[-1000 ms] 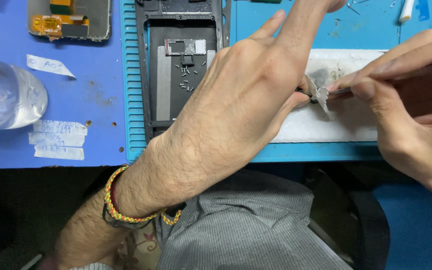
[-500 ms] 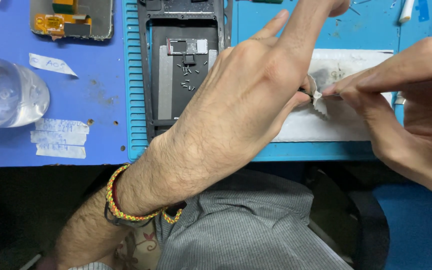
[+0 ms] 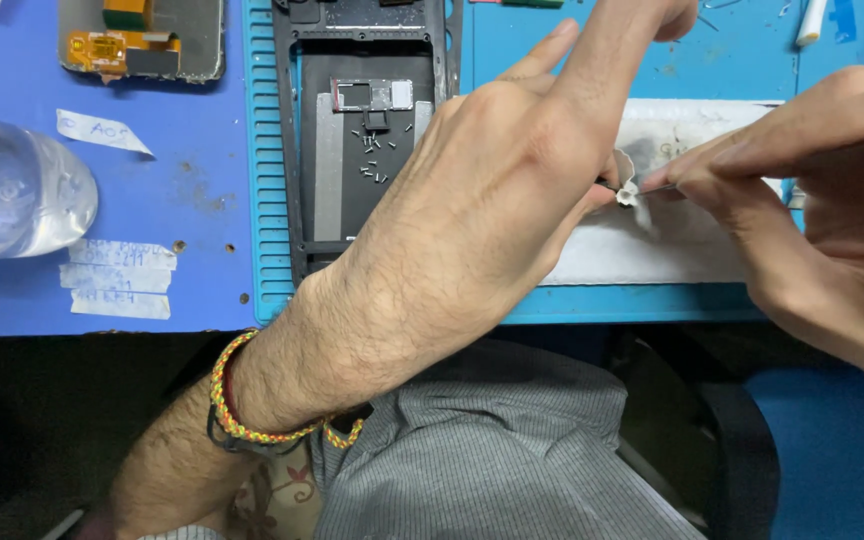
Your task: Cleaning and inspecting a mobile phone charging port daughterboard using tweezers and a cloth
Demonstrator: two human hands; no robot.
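Change since earlier: right hand [image 3: 832,210] has slid a little left and down; its thin tool tip now sits right at the small white scrap [image 3: 628,190], where half a second ago it stood slightly off. Left hand [image 3: 497,200] has barely shifted.

Head view, left hand: reaches across from lower left, back of hand up, index finger stretched toward the top edge. Thumb and a hidden finger seem to pinch beside the scrap; grip closed, but on what exactly I cannot tell, since the knuckles cover it.

Head view, right hand: fingers pressed together around a slim metal tool [image 3: 657,187], probably tweezers. Grip clamped on the tool; tip touching the scrap.

Scrap position: lifted just off a white smudged sheet [image 3: 652,250] lying on the teal work mat [image 3: 262,150], between the two hands.

Step in hand: by my reading, peeling or picking a small adhesive piece free with the tool while the other hand steadies it. Next move likely calls for a slow, fine pull, keeping the tip low.

Nearby, left of hands: opened phone frame [image 3: 352,130] with tiny loose screws [image 3: 377,160] in its tray, partly under the left wrist.

Far left: clear plastic bottle [image 3: 12,195] lying on the blue bench [image 3: 192,200]; paper labels [image 3: 117,278] below it; a display part with orange flex [image 3: 142,40] at top.

Edges and room: sheet lies close to the mat's near edge; open mat above the sheet. Screws just beside the left forearm; a sweep could scatter them.

Wrist: braided thread band [image 3: 242,405].
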